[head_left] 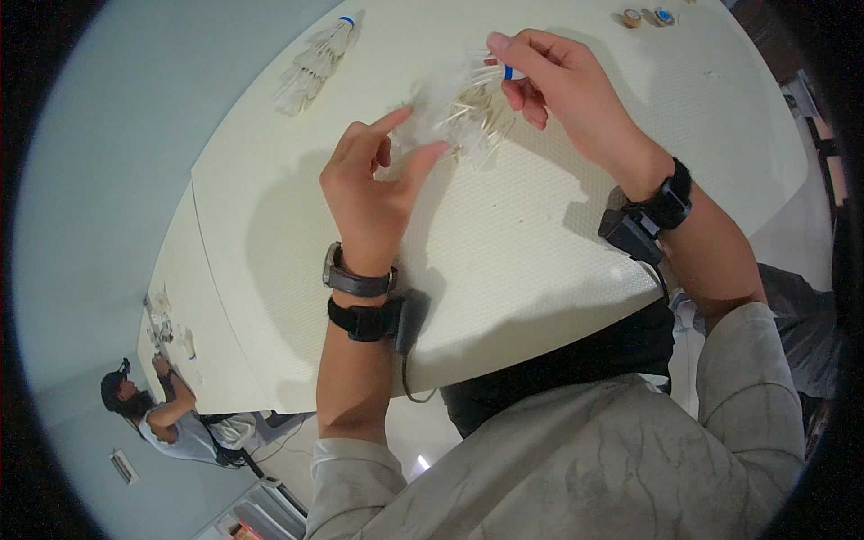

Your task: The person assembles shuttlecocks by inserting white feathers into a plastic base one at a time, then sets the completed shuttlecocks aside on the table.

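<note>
My right hand [567, 81] is closed around the blue-banded base of a white feather shuttlecock [513, 72], thumb and fingers pinching it. Its feathers run down and left into a loose bunch of white feathers and pale quills [472, 117], partly blurred, so I cannot tell how many shuttlecocks overlap there. My left hand [369, 171] reaches the left end of this bunch. Its thumb and index finger are stretched apart at the feather edges, while the other fingers curl inward. Farther left lies a stack of nested shuttlecocks [315, 67], its blue-banded end pointing away.
Two small round rolls, a brown roll [633, 18] and a blue-centred roll [664, 16], sit at the far right of the white table [504, 261]. A table seam runs at left. Another person [162, 409] works at the table's far-left end, near small items.
</note>
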Tool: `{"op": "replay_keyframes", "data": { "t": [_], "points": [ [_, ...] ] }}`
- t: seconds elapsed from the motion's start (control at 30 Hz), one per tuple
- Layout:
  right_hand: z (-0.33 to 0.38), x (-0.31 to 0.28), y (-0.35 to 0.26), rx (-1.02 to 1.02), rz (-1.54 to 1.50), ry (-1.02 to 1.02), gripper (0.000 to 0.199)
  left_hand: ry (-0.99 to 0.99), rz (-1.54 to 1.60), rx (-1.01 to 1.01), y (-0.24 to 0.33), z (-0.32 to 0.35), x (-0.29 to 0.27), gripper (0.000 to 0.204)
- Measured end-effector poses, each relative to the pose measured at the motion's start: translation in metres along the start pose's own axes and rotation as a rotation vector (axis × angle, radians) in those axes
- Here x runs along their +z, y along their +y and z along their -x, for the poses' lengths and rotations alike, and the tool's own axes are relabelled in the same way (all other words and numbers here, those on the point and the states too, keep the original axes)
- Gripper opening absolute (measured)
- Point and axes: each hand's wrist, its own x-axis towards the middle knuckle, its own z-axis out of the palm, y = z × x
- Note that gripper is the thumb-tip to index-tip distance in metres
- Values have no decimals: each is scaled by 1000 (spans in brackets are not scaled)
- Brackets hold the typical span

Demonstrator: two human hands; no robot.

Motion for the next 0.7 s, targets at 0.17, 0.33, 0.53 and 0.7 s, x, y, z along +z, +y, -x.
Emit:
{"op": "replay_keyframes", "data": {
  "t": [0.17, 0.33, 0.53, 0.7],
  "points": [
    [6, 7, 1, 34, 41, -99, 38, -39, 209, -174, 18, 1, -3, 36],
    [12, 12, -8, 65, 133, -170, 32, -102, 483, -323, 15, 7, 0, 13],
    [9, 9, 6, -245, 318, -210, 23, -91, 663, -517, 19, 6, -2, 23],
    [9, 12, 7, -295, 294, -172, 28, -35, 697, -545, 20, 6, -2, 19]
  ]
}}
